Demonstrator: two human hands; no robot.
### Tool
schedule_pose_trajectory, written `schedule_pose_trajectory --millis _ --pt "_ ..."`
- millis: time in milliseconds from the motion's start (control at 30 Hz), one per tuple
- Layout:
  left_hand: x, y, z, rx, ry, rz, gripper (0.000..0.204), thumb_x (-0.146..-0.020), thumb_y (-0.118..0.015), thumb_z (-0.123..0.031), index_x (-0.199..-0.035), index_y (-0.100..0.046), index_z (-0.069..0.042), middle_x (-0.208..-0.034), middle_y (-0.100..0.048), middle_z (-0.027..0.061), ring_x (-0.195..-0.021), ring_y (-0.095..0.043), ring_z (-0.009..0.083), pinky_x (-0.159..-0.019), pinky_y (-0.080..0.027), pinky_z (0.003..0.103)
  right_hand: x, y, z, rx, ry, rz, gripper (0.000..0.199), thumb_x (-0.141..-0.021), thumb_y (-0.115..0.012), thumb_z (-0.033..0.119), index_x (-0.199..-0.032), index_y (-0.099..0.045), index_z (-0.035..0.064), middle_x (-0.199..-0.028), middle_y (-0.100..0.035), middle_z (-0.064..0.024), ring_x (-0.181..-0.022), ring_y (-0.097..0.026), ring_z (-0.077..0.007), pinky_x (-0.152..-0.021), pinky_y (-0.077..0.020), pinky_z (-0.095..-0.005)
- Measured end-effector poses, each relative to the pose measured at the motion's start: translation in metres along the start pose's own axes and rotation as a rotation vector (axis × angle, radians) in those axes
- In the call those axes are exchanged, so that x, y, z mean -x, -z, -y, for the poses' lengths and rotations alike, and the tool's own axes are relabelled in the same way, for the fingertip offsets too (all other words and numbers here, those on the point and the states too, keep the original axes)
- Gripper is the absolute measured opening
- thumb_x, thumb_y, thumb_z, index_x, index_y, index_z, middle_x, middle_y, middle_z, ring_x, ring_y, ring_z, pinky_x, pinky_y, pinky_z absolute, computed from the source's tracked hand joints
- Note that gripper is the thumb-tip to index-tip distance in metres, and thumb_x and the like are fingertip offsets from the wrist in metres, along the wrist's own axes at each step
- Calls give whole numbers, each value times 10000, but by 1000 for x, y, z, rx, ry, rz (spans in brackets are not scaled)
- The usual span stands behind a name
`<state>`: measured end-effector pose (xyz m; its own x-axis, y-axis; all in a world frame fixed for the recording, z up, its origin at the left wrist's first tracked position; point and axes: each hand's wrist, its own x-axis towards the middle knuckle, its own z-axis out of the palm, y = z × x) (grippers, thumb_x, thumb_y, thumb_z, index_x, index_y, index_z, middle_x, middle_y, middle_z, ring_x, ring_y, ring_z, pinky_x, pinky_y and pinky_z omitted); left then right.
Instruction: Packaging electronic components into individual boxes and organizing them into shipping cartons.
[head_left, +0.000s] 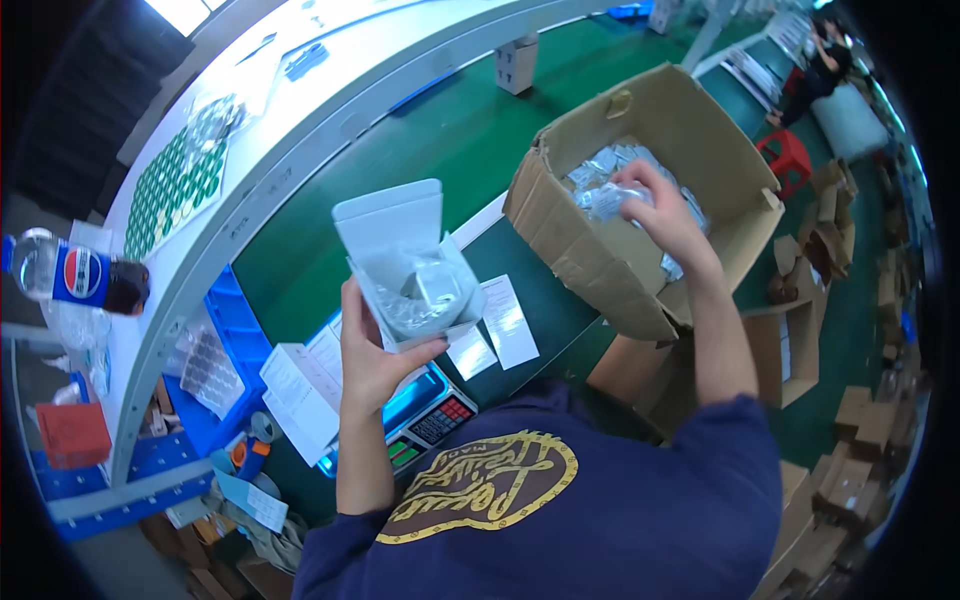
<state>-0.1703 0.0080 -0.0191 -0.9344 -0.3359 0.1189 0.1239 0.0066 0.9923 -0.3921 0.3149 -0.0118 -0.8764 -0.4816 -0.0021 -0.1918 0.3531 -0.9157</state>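
My left hand (372, 362) grips a small white carton (395, 218) from below and the side, its lid standing up. Inside the carton lies a clear plastic bag (420, 300) around a pale item I cannot make out. My right hand (660, 208) reaches into a large open cardboard box (575, 240) on the right. Its fingers are closed on a small clear plastic packet (606, 202). Several similar silvery packets (625, 157) lie in the bottom of that box.
Under my left forearm sits a blue scale (440, 420) with a keypad. Printed sheets (512, 325) lie beside it. A raised white shelf (230, 215) curves along the left, with a soda bottle (85, 275) and green round stickers (180, 185). A blue bin (225, 370) stands below. Far right, a person (822, 65) is near a red stool (786, 160).
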Motion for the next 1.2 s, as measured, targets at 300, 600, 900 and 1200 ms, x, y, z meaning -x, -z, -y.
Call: schedule_pose_trajectory --millis 300,600,900,1200 --pt "9 -9 8 -49 53 -27 1073 -511 -941 -120 -1402 -348 -44 -1276 -483 85 -1233 -489 238 -1075 -371 389 68 -115 138 -68 632 51 394 -845 -696 43 -1187 -500 26 -1021 -643 -126 -924 -676 -211 -750 -533 -301" --pt "19 3 16 -393 -107 -44 1043 -483 -944 -165 -1373 -410 -59 -1238 -451 103 -1168 -455 247 -1002 -386 369 62 -132 138 286 714 372 330 -813 -728 124 -1018 -480 51 -874 -606 -137 -763 -657 -333 -635 -520 -389" --pt "43 10 24 -365 -126 -70 1061 -473 -944 -134 -1372 -383 -73 -1281 -415 107 -1214 -443 264 -1031 -380 385 65 -110 146 568 848 394 403 -770 -699 209 -1150 -654 82 -1194 -575 -54 -1078 -521 -237 -849 -458 -357" --pt "55 3 17 -446 -135 -89 1093 -452 -935 -83 -1382 -363 -75 -1278 -401 117 -1217 -436 275 -1033 -379 379 65 -122 140 740 944 311 253 -717 -643 135 -960 -631 66 -902 -570 -25 -864 -553 -172 -725 -443 -281"
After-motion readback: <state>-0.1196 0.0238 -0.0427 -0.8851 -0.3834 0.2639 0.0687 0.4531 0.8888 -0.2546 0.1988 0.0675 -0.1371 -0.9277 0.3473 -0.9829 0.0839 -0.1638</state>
